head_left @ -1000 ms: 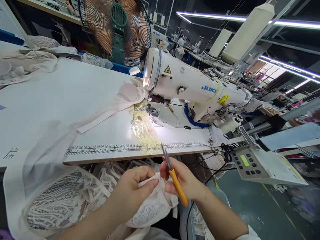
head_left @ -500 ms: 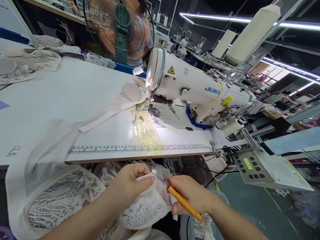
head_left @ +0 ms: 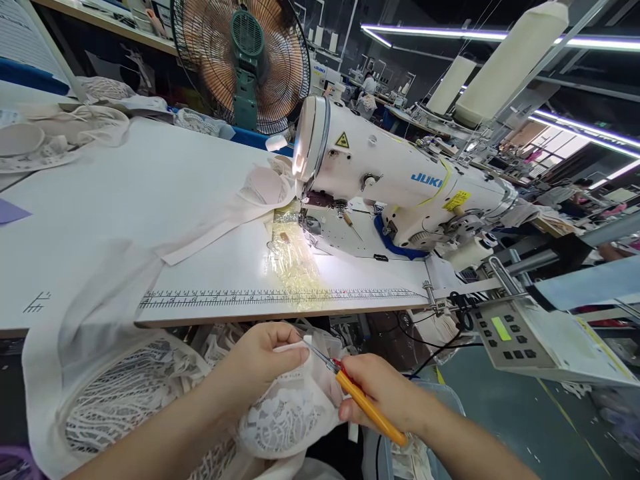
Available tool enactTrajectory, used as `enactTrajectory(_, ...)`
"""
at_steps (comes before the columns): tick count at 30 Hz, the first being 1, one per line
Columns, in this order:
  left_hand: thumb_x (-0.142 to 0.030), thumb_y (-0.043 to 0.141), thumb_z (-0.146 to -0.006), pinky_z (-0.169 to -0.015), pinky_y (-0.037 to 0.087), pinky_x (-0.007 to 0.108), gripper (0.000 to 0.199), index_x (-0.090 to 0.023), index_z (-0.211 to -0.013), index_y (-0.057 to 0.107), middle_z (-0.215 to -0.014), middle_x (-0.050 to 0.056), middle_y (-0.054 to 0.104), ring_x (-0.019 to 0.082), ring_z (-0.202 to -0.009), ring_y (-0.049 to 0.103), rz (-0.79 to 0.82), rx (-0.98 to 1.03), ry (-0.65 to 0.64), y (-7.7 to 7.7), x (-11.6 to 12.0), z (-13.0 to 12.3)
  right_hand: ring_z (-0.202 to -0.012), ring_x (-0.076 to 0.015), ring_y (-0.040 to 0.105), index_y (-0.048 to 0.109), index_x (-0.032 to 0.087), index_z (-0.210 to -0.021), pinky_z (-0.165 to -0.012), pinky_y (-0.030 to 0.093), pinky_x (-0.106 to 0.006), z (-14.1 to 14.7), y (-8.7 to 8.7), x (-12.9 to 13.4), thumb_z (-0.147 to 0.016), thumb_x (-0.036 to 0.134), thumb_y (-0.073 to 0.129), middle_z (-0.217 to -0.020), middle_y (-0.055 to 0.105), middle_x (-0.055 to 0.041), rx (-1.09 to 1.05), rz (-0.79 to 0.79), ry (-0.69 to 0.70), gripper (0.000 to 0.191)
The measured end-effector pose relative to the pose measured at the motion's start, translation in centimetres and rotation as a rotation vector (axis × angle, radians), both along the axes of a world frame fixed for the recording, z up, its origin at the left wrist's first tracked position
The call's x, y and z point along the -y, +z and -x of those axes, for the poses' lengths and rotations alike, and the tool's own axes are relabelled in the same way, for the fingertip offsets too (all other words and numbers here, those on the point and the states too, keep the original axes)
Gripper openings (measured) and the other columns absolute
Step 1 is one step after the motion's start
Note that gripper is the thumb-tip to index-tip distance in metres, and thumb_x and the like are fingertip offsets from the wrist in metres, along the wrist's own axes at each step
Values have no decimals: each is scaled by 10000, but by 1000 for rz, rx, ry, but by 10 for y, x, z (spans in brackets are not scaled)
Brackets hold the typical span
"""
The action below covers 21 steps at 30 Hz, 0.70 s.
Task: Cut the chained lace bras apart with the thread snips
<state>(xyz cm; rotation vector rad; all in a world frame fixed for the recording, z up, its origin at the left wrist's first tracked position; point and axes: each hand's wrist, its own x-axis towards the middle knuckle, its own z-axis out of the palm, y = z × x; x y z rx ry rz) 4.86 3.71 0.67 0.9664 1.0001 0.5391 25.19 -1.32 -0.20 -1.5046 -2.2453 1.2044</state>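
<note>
A white lace garment hangs below the table's front edge. My left hand pinches its upper edge between thumb and fingers. In my right hand is a tool with an orange handle and thin metal tip, which reaches to the fabric edge beside my left fingertips. More white fabric with a large lace panel drapes over the table edge at the left. Whether the tip touches the cloth is too small to tell.
A white sewing machine stands on the white table, with a printed ruler along the front edge. A fan is behind. A control panel juts out at the right, above a plastic bin.
Both hands and the tool keep nearly the same pose at the garment's edge. The whole view has shifted slightly, with the table and machine a little further right.
</note>
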Motion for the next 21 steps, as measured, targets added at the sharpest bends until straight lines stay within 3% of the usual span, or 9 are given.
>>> enactTrajectory(9,-376,625,-606,-472,256,215,261,-174,-563,466,-484,-70,404,83,-457,335,-46,-26,-60,4,0,3,-479,-79,277,345,187,-591,-422,234,-203,5,-11,5,-748,486,488,-543,327,40,-122,22,-60,367)
enactTrajectory(13,-405,616,-621,-445,216,206,288,-177,-547,455,-467,-79,363,75,-435,293,-81,-57,-67,7,0,5,-465,-79,279,328,185,-559,-419,239,-204,2,-13,5,-779,531,428,-523,319,41,-151,-117,-148,423)
enactTrajectory(17,-410,630,-643,-433,222,194,286,-179,-570,476,-478,-79,389,70,-426,306,-99,-36,-18,10,2,8,-491,-88,332,399,187,-651,-440,286,-209,3,-4,5,-746,579,485,-579,407,33,-274,-218,-241,412)
enactTrajectory(21,-434,658,-640,-443,272,191,287,-183,-615,520,-513,-62,442,79,-453,365,-113,2,77,12,6,14,-629,-139,462,497,182,-797,-570,389,-251,16,6,8,-719,466,574,-741,532,-30,-316,-327,-160,304)
